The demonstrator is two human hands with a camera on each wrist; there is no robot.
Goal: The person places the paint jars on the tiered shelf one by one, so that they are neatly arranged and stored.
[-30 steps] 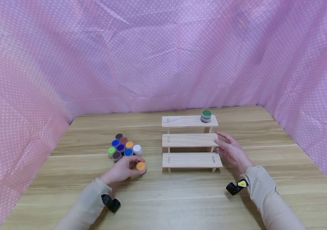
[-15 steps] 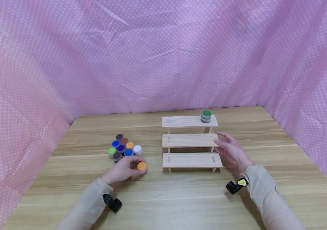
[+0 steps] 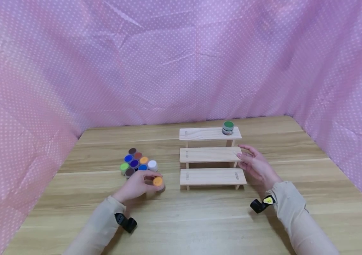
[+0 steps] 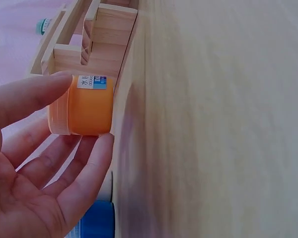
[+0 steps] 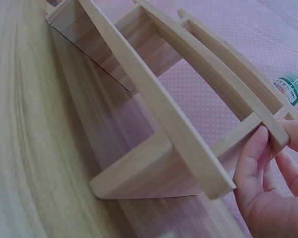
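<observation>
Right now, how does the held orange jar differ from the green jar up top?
The orange jar is held in the left hand; the green jar stands unheld on the top shelf. The orange jar is lower and nearer; the green jar higher and farther. Both are round, labelled jars.

Creased pink cloth (image 3: 155,71), white-dotted, draped behind wood-grain table (image 3: 200,219) and along both its sides

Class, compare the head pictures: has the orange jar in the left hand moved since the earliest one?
Yes, slightly: judged against the wooden shelf, the orange jar in the left hand has shifted right, narrowing the gap between them.
</observation>
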